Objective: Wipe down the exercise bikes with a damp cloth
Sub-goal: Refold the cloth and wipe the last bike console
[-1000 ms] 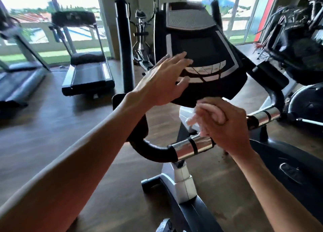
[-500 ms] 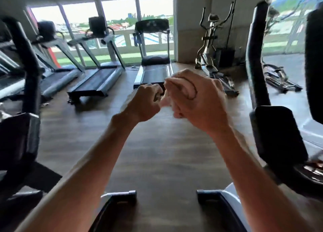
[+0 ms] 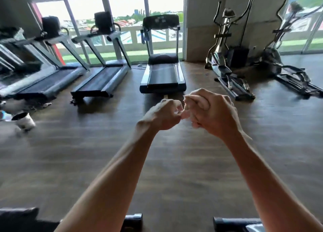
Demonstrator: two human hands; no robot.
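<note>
Both my hands are raised in front of me over the wooden floor. My right hand (image 3: pixel 215 113) is curled round a small pale cloth (image 3: pixel 187 113), of which only bits show between the fingers. My left hand (image 3: pixel 163 115) has its fingers curled and pinches the cloth's left end. Of the exercise bike only the dark base feet (image 3: pixel 232 222) show at the bottom edge; its console and handlebar are out of view.
Three treadmills (image 3: pixel 162 76) stand in a row before the windows. Two elliptical trainers (image 3: pixel 225 69) stand at the back right. A white and black cup-like object (image 3: pixel 24 120) lies at the left. Another machine's dark part (image 3: pixel 17 217) fills the bottom left corner.
The view has swung left, away from the bike's console and handlebar. My right hand left the handlebar with the cloth. My left hand, open before, came to pinch the cloth.
</note>
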